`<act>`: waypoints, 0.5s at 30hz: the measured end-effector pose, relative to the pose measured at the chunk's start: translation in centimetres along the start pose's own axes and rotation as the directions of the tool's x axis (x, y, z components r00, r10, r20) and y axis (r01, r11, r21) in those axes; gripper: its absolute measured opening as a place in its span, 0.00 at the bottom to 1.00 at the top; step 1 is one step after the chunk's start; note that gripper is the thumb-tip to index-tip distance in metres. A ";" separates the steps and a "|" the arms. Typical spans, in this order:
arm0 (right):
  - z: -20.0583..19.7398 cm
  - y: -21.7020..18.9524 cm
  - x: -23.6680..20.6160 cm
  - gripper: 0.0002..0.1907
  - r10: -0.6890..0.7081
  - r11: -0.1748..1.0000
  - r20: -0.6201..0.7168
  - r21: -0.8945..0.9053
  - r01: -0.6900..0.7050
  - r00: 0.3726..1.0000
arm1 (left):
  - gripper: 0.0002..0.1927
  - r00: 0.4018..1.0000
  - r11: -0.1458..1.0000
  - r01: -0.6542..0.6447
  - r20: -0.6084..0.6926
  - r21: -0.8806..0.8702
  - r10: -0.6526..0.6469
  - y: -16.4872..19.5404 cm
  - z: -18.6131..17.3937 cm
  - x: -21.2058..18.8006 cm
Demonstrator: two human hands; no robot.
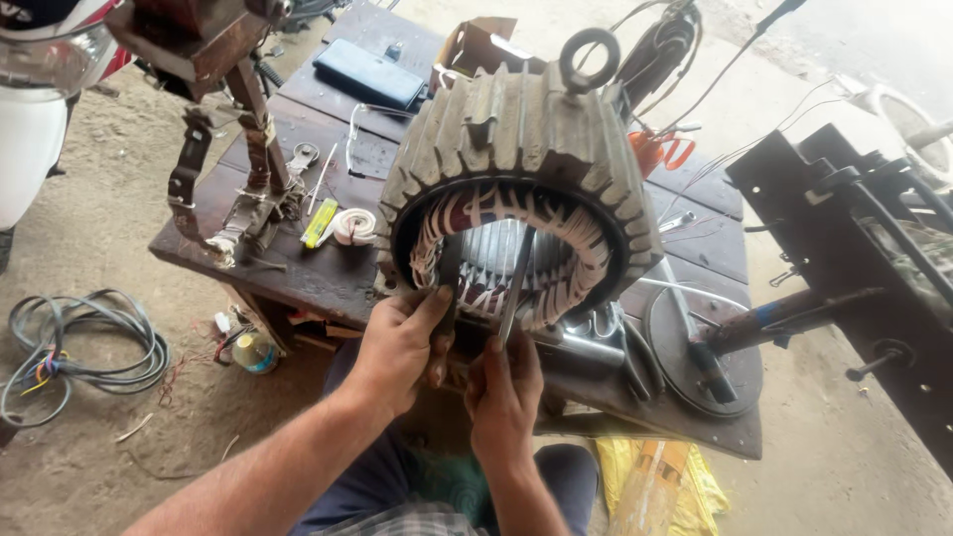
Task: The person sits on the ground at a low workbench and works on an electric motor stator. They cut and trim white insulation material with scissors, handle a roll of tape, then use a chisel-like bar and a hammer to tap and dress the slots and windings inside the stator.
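Right hand [503,392] fingers hidden behind it; scooter [45,89] cut off at edge

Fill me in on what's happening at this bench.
A person sits at a dark wooden workbench with a large finned motor stator standing on it, its opening facing them. The left hand rests on the lower rim of the opening, thumb against the taped windings. The right hand holds a thin flat metal strip that reaches up into the bore. A roll of white tape and a yellow tool lie to the left.
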State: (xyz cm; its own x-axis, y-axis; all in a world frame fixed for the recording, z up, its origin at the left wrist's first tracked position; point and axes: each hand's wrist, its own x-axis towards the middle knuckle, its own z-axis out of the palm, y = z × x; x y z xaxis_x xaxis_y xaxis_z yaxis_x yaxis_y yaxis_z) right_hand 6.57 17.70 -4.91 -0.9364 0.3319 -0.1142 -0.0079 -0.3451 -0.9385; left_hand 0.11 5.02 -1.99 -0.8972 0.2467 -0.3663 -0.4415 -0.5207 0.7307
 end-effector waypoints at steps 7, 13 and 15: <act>-1.0 0.7 0.1 0.13 -0.153 0.984 0.114 -0.079 0.163 0.982 | 0.14 0.995 0.985 0.040 0.083 0.168 -0.054 -1.1 6.6 -0.4; -4.2 -0.2 -0.2 0.10 -0.082 0.997 0.127 -0.002 0.083 0.989 | 0.14 0.966 0.994 0.029 0.258 -0.104 -0.001 -3.0 6.7 0.7; -4.6 -0.1 -0.6 0.10 -0.051 0.998 0.126 -0.036 0.056 0.991 | 0.14 0.969 0.998 0.023 0.248 -0.057 -0.008 -3.4 5.2 0.4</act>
State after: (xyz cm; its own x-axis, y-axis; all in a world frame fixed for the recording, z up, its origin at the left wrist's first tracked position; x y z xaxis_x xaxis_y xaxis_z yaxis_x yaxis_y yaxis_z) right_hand 8.74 21.59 -6.22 -0.9715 0.2359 -0.0243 -0.0475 -0.2938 -0.9547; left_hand 1.22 11.15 -1.64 -0.8683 0.4455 -0.2180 -0.4604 -0.5605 0.6884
